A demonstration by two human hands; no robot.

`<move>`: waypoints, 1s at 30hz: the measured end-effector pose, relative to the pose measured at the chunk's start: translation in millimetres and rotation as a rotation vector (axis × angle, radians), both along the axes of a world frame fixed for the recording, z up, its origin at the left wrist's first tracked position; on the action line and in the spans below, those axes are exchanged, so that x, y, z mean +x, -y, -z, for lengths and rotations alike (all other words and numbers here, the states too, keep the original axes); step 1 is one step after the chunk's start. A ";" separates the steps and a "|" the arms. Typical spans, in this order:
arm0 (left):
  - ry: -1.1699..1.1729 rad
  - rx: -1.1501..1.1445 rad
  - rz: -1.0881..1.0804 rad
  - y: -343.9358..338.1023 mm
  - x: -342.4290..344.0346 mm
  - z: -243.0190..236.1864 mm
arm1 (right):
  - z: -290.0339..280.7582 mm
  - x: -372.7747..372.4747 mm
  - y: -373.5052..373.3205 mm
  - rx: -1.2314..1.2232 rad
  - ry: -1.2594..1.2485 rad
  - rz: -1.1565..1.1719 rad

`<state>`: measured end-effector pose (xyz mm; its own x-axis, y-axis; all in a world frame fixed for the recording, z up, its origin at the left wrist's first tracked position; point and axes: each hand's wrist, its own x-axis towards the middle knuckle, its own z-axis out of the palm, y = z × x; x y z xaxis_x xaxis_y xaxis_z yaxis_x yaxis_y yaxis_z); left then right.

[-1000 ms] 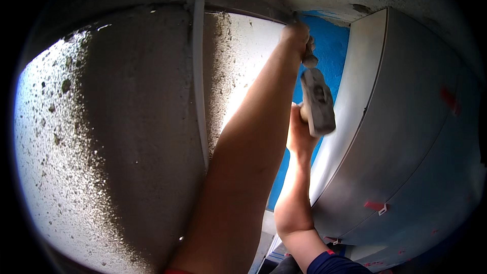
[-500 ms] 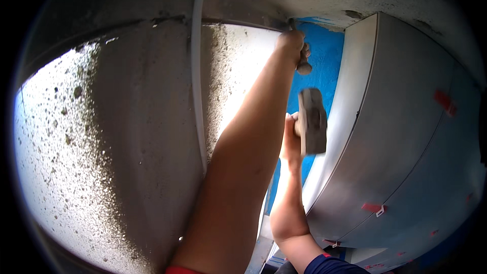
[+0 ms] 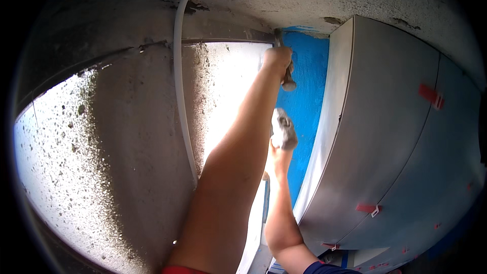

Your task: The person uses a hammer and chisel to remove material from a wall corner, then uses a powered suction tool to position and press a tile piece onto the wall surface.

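My left hand (image 3: 277, 57) is raised at the end of an outstretched arm, its fingers wrapped round a metal chisel (image 3: 288, 83). The chisel's upper end reaches the dark corner beneath the ceiling, beside the blue wall strip (image 3: 307, 81); its thick, blunt end sticks out below the fist. Lower down, my right hand (image 3: 278, 160) is closed round the handle of a hammer. The heavy grey hammer head (image 3: 285, 131) stands below the chisel's blunt end, apart from it. Most of the handle is hidden behind the head and hand.
A tall grey cabinet (image 3: 390, 106) with red tags (image 3: 431, 96) stands close on the right. A white pipe (image 3: 178, 71) runs down the left wall to the left of my arm. Bright speckled panes (image 3: 56, 157) lie left. The rough concrete ceiling (image 3: 284, 0) hangs low overhead.
The hammer has swung down and tilted, its head now farther below the chisel. The whole view has shifted a little, so wall and cabinet appear farther left. Both grips stay the same.
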<state>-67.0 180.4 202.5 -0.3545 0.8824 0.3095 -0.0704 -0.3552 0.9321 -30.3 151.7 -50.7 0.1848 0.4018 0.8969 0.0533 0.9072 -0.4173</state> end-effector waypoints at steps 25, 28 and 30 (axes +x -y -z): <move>-0.651 0.061 -0.456 -21.8 -23.3 12.0 | 19.6 -15.6 20.0 0.025 -0.197 -0.210; -0.592 0.155 -0.414 -35.0 -27.0 12.2 | 22.6 -16.2 9.6 0.069 -0.178 0.097; -0.703 0.233 -0.438 -40.6 -17.9 12.5 | 11.7 -8.8 2.0 0.154 -0.155 0.347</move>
<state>-84.9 220.9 190.1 -0.3064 0.5976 0.7409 0.6841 -0.4029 0.6079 -39.1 149.7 -62.5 0.4237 0.1544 0.8926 0.3147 0.8989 -0.3049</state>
